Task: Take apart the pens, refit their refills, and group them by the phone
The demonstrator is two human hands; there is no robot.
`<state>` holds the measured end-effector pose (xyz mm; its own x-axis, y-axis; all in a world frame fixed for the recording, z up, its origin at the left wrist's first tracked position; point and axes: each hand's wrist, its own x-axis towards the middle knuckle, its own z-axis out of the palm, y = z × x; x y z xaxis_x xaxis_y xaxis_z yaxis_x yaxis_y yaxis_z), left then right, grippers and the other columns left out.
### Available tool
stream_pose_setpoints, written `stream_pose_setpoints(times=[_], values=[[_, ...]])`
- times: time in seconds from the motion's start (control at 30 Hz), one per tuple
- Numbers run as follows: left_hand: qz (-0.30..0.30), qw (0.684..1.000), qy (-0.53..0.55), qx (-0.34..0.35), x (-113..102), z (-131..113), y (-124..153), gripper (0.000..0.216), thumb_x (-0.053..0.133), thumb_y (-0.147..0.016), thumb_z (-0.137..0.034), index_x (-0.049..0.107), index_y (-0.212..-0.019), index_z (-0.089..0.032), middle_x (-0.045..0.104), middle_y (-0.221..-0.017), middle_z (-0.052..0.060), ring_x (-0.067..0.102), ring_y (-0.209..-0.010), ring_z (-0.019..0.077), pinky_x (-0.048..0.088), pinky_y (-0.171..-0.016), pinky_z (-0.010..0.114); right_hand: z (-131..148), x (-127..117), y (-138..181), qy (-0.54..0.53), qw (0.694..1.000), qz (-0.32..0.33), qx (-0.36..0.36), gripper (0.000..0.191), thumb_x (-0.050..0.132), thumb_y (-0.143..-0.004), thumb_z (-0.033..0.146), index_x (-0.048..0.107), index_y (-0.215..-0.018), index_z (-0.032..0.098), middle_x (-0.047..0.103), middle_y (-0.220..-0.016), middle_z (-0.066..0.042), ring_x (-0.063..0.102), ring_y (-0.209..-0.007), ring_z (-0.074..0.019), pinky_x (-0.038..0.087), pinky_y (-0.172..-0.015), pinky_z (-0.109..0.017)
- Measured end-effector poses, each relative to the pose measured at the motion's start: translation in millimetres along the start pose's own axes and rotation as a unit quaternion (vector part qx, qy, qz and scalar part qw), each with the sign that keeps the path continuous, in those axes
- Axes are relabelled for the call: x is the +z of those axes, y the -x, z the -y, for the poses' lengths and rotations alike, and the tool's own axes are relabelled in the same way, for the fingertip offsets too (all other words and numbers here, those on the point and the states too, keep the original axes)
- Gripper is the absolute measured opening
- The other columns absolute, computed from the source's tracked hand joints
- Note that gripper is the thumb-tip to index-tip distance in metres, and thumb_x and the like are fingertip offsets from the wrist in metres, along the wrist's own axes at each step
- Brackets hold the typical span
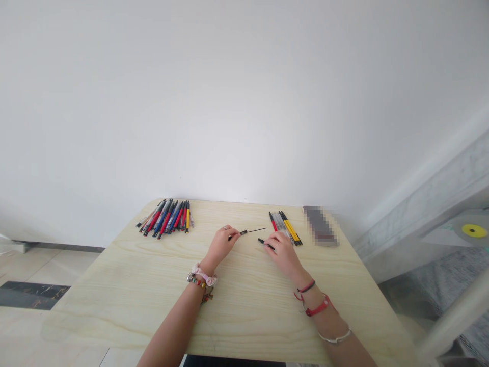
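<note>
One pen (243, 233), in two parts

Around the tabletop's (244, 300) middle, I see the left hand (222, 241) pinch the refill part (240, 233), the right hand (281, 249) a black piece (261, 240), not joined. A pen bunch (166, 217) lies by the far left corner, a pen row (289, 227) toward the far right; which are done, I cannot tell.

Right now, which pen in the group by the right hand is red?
The leftmost pen in the group just beyond the right hand: its barrel is red, while the others are clear pens and yellow pens.
</note>
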<state>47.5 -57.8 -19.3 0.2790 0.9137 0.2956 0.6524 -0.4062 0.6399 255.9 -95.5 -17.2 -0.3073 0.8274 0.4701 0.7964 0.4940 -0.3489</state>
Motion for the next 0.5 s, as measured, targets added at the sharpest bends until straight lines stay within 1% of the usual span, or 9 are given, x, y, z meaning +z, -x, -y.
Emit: stream_pose_setpoints(times=[0.1, 0.17, 0.37, 0.5], values=[[0.004, 1.0, -0.03, 0.001, 7, -3, 2, 0.02, 0.044, -0.077, -0.025, 0.062, -0.073, -0.017, 0.057, -0.074, 0.004, 0.052, -0.073, 0.014, 0.04, -0.068, 0.025, 3, 5, 2, 0.016, 0.999, 0.047, -0.011, 0.004, 0.057, -0.069, 0.014, 0.058, -0.069, 0.018, 0.055, -0.079, -0.004, 0.05, -0.078, -0.0181, 0.037, -0.07, -0.033], [0.012, 0.998, -0.059, 0.003, 11, -4, 3, 0.021, 0.043, -0.077, -0.025, 0.062, -0.074, -0.017, 0.057, -0.075, 0.004, 0.052, -0.076, 0.0148, 0.04, -0.069, 0.025, 3, 6, 3, 0.028, 0.997, 0.064, -0.013, 0.005, 0.057, -0.068, 0.014, 0.058, -0.067, 0.018, 0.055, -0.08, -0.003, 0.05, -0.079, -0.0185, 0.037, -0.07, -0.033], [0.06, 0.988, -0.14, 0.021, 15, -9, 9, 0.017, 0.045, -0.075, -0.024, 0.06, -0.073, -0.018, 0.055, -0.079, 0.005, 0.05, -0.081, 0.0168, 0.039, -0.069, 0.026, 3, 5, 3, 0.045, 0.996, 0.075, -0.011, 0.006, 0.056, -0.069, 0.013, 0.057, -0.066, 0.018, 0.055, -0.081, -0.003, 0.05, -0.081, -0.0183, 0.036, -0.069, -0.033], [0.074, 0.986, -0.15, 0.018, 14, -9, 10, 0.014, 0.047, -0.072, -0.025, 0.059, -0.075, -0.018, 0.054, -0.081, 0.005, 0.049, -0.083, 0.0169, 0.039, -0.069, 0.026, 3, 4, 3, 0.04, 0.996, 0.083, -0.007, 0.007, 0.056, -0.069, 0.011, 0.057, -0.066, 0.017, 0.054, -0.081, -0.003, 0.05, -0.08, -0.0177, 0.035, -0.069, -0.032]])
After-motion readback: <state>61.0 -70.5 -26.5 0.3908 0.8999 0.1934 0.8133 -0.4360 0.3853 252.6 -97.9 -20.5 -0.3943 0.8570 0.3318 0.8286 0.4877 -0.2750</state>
